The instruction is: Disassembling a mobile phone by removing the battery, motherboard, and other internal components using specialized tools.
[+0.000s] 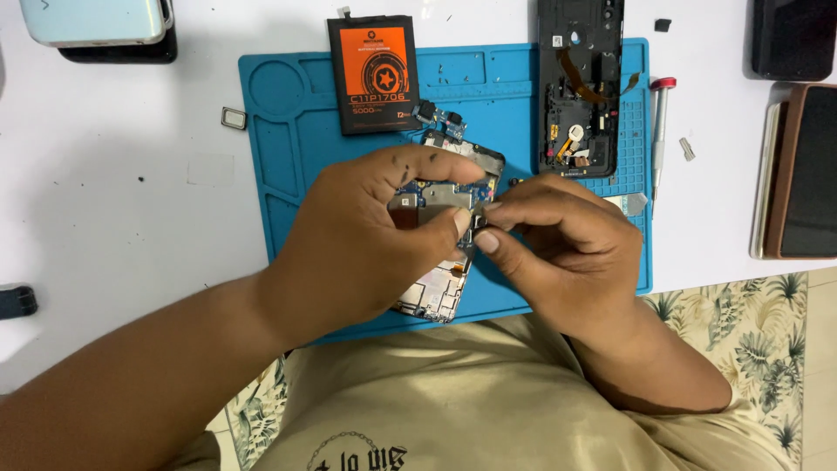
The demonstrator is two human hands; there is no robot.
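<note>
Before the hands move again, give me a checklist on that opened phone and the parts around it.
1. Left hand grips the opened phone: ok.
2. Right hand pinches a small part at the board: ok.
3. What that part is: cannot tell.
4. Phone over the blue mat: ok.
5. Battery set aside on the mat's top edge: ok.
6. Screwdriver beside the mat, apart from both hands: ok.
</note>
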